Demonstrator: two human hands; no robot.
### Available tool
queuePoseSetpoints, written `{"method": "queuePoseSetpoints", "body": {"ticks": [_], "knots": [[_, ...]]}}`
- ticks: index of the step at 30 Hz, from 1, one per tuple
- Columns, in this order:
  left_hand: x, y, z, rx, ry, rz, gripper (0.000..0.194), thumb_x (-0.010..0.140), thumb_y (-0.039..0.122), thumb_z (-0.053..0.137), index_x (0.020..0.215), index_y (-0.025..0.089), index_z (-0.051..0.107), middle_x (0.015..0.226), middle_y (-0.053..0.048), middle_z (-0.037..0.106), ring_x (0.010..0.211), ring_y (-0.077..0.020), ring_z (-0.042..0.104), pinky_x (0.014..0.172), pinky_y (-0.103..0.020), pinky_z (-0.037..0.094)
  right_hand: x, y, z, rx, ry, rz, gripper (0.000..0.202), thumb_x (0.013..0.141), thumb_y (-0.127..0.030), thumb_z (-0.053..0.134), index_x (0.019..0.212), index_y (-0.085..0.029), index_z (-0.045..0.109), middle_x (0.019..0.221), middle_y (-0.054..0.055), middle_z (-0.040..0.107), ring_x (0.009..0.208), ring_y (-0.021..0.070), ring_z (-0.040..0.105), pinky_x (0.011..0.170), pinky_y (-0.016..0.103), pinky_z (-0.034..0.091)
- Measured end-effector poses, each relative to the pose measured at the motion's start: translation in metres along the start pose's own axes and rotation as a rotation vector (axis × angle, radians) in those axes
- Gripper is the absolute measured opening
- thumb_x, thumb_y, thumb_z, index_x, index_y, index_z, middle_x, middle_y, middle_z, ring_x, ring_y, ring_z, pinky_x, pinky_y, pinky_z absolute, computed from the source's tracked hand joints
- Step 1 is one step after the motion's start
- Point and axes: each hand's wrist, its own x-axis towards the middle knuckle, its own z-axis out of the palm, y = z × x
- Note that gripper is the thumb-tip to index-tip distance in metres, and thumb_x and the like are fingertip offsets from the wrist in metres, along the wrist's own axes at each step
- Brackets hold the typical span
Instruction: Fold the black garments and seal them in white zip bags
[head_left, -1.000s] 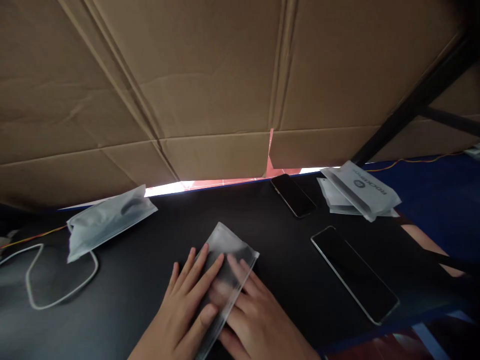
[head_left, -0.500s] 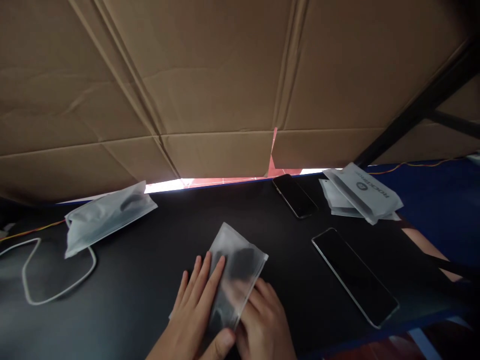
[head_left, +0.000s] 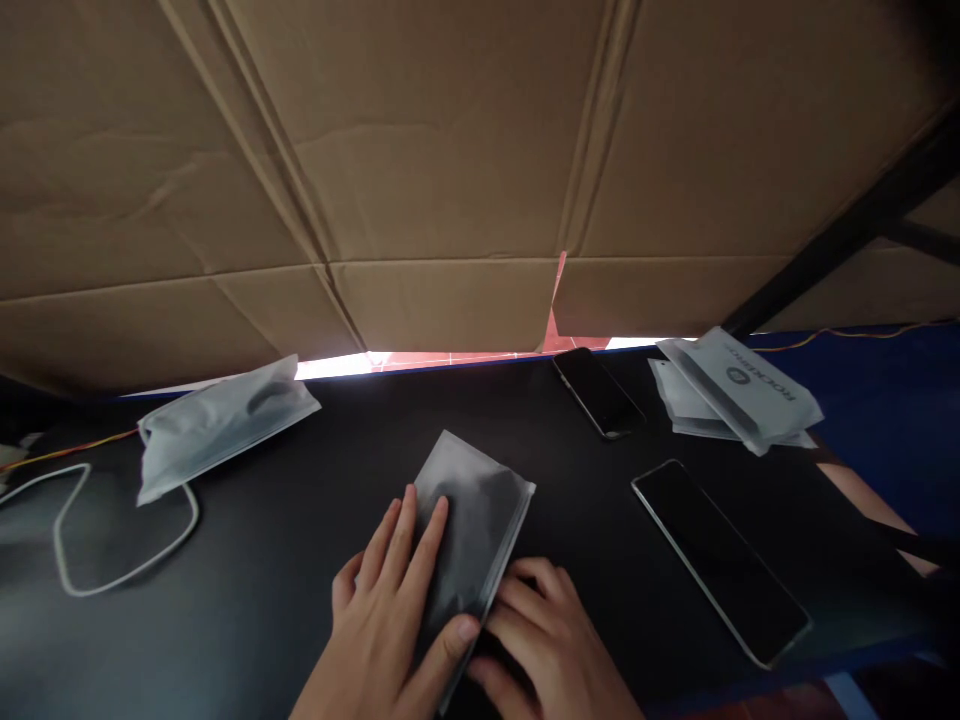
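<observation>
A frosted translucent zip pouch (head_left: 476, 510) lies slanted on the black tabletop, its zip edge facing right. My left hand (head_left: 397, 600) presses flat on the pouch's left part, fingers stretched and spread, with the thumb reaching across to the zip edge. At that same edge, lower down, my right hand (head_left: 547, 640) has its fingers curled against the pouch; the thumb is partly hidden under the hand. Through the film the pouch looks dark, and I cannot tell whether anything is inside.
Two dark-screened phones, a smaller phone (head_left: 598, 393) and a larger phone (head_left: 720, 560), lie on the right. Behind them are printed frosted pouches (head_left: 757, 385). A filled pouch (head_left: 225, 425) and a white cable (head_left: 127, 580) are at left. Cardboard (head_left: 450, 150) stands along the back.
My right fingers, seen through the film before, have come out to the pouch's zip edge. My left hand still presses on the pouch. The view has shifted slightly.
</observation>
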Motion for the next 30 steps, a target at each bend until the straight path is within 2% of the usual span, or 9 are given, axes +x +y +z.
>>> {"method": "queuePoseSetpoints", "body": {"ticks": [3,7,12,14,16,19,22,26,30], "knots": [[-0.001,0.006,-0.005,-0.065,-0.04,0.034,0.08,0.112,0.059,0.046,0.179,0.039,0.007,0.183,-0.013,0.033,0.159,-0.0451,0.049,0.107,-0.067,0.062,0.007,-0.005,-0.005,-0.022,-0.074,-0.003,0.028,0.098,-0.017,0.077,0.12,-0.032,0.077,0.125,-0.004,0.082,0.113,0.0263,0.071,0.092,0.04,0.061],[-0.001,0.008,-0.012,-0.09,-0.075,0.043,0.081,0.112,0.058,0.046,0.18,0.037,0.007,0.184,-0.012,0.031,0.158,-0.0439,0.05,0.107,-0.064,0.063,0.011,-0.003,0.004,-0.08,-0.108,-0.098,0.033,0.101,-0.017,0.074,0.129,-0.035,0.077,0.125,-0.006,0.083,0.113,0.0276,0.074,0.088,0.04,0.062],[-0.002,-0.002,-0.01,-0.028,-0.03,-0.013,0.074,0.113,0.049,0.043,0.178,0.044,0.008,0.182,-0.008,0.038,0.15,-0.0418,0.057,0.097,-0.061,0.067,-0.004,0.008,0.012,-0.085,0.051,-0.207,0.04,0.106,-0.015,0.065,0.143,-0.028,0.068,0.132,-0.001,0.082,0.121,0.0247,0.076,0.09,0.037,0.063],[-0.001,-0.007,-0.012,-0.008,-0.012,-0.04,0.071,0.113,0.049,0.045,0.177,0.047,0.015,0.177,-0.007,0.047,0.138,-0.0407,0.065,0.09,-0.06,0.067,-0.014,0.013,0.01,-0.053,0.155,-0.158,0.037,0.105,-0.009,0.06,0.136,-0.027,0.071,0.125,0.0,0.083,0.115,0.0201,0.077,0.09,0.033,0.062],[0.005,-0.01,-0.02,0.005,0.014,-0.062,0.063,0.111,0.052,0.048,0.172,0.049,0.033,0.167,-0.007,0.06,0.128,-0.0399,0.068,0.085,-0.059,0.065,-0.022,0.017,0.005,-0.052,0.214,-0.104,0.029,0.102,-0.009,0.064,0.121,-0.027,0.075,0.114,-0.001,0.084,0.105,0.019,0.078,0.087,0.031,0.063],[0.03,-0.009,-0.038,0.022,0.08,-0.105,0.05,0.109,0.058,0.051,0.153,0.04,0.063,0.151,-0.01,0.069,0.122,-0.0422,0.068,0.085,-0.062,0.059,-0.028,0.022,0.0,-0.091,0.175,-0.115,0.025,0.096,-0.011,0.073,0.111,-0.031,0.077,0.104,-0.003,0.084,0.095,0.02,0.077,0.079,0.031,0.063],[0.075,0.001,-0.048,-0.017,0.034,-0.067,0.046,0.111,0.051,0.047,0.147,0.032,0.069,0.146,-0.013,0.071,0.125,-0.0422,0.066,0.093,-0.065,0.054,-0.024,0.022,0.0,-0.069,0.21,-0.055,0.028,0.1,-0.009,0.063,0.112,-0.03,0.077,0.101,-0.001,0.082,0.09,0.0192,0.076,0.077,0.031,0.062],[0.128,0.022,-0.036,-0.07,-0.135,0.045,0.035,0.11,0.033,0.053,0.137,0.027,0.074,0.132,-0.01,0.078,0.126,-0.0371,0.067,0.102,-0.06,0.051,-0.008,0.016,0.005,-0.011,0.307,0.097,0.03,0.108,-0.013,0.047,0.11,-0.027,0.074,0.099,0.003,0.078,0.085,0.0206,0.076,0.076,0.033,0.061],[0.139,0.038,-0.02,-0.122,-0.204,0.062,0.021,0.107,0.025,0.058,0.1,0.023,0.078,0.105,-0.006,0.075,0.108,-0.0324,0.067,0.107,-0.064,0.045,0.008,0.018,0.0,0.267,0.444,0.303,0.028,0.114,-0.033,0.05,0.112,-0.026,0.077,0.105,0.008,0.078,0.089,0.0221,0.078,0.078,0.032,0.061]]}}
